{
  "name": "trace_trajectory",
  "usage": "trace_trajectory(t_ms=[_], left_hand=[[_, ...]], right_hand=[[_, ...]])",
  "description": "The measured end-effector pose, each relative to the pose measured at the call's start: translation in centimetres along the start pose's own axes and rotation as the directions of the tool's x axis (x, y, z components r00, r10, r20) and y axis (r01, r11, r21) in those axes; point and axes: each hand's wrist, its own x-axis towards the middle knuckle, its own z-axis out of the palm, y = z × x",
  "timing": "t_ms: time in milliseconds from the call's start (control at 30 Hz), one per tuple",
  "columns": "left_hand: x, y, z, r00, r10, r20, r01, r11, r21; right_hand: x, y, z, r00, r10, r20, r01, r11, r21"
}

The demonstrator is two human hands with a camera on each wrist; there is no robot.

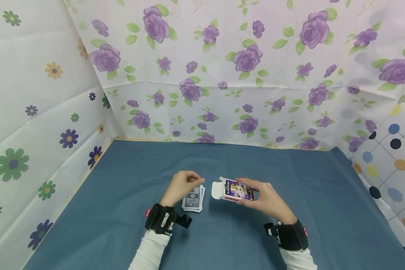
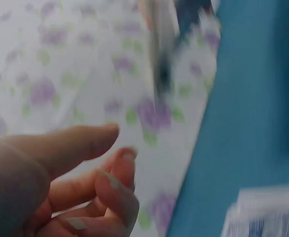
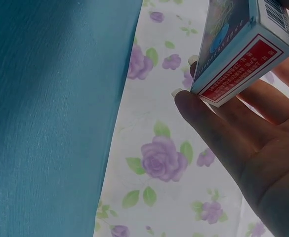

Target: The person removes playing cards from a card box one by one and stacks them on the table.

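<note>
Card box (image 1: 237,189) x1 in right hand (image 1: 268,200); card stack (image 1: 193,199) x1 under left hand (image 1: 182,185).

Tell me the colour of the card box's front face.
Mostly purple, on the card box; the head view shows it best.

Small makeshift recording booth, not real room. Table (image 1: 121,225) covered by blue cloth. Three sides closed in by creased sheets: purple roses (image 1: 246,60) behind, flowers left, dots right.
</note>
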Motion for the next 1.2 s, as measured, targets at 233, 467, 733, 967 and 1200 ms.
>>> trace_trajectory(t_ms=[233, 467, 733, 967, 1200], left_hand=[[-0.6, 2.9, 2.4, 0.983, 0.102, 0.151, -0.1, 0.995, -0.025], [-0.7, 2.9, 4.1, 0.986, 0.106, 0.125, -0.106, 0.994, -0.007], [-0.8, 2.9, 4.1, 0.984, 0.058, 0.171, -0.05, 0.998, -0.047], [-1.0, 2.9, 3.6, 0.97, 0.033, 0.239, 0.008, 0.985, -0.17], [-0.9, 3.0, 3.1, 0.96, 0.004, 0.281, 0.064, 0.97, -0.235]], right_hand=[[0.0, -0.3, 0.1, 1.0, -0.029, 0.007, 0.029, 1.0, -0.004], [-0.1, -0.5, 0.1, 0.999, -0.035, 0.029, 0.035, 0.999, 0.012], [-0.1, -1.0, 0.1, 0.998, -0.064, 0.015, 0.064, 0.998, -0.009], [0.0, -1.3, 0.1, 0.997, -0.075, 0.013, 0.075, 0.997, -0.026], [0.0, -1.3, 0.1, 0.997, -0.069, 0.014, 0.07, 0.997, -0.028]])
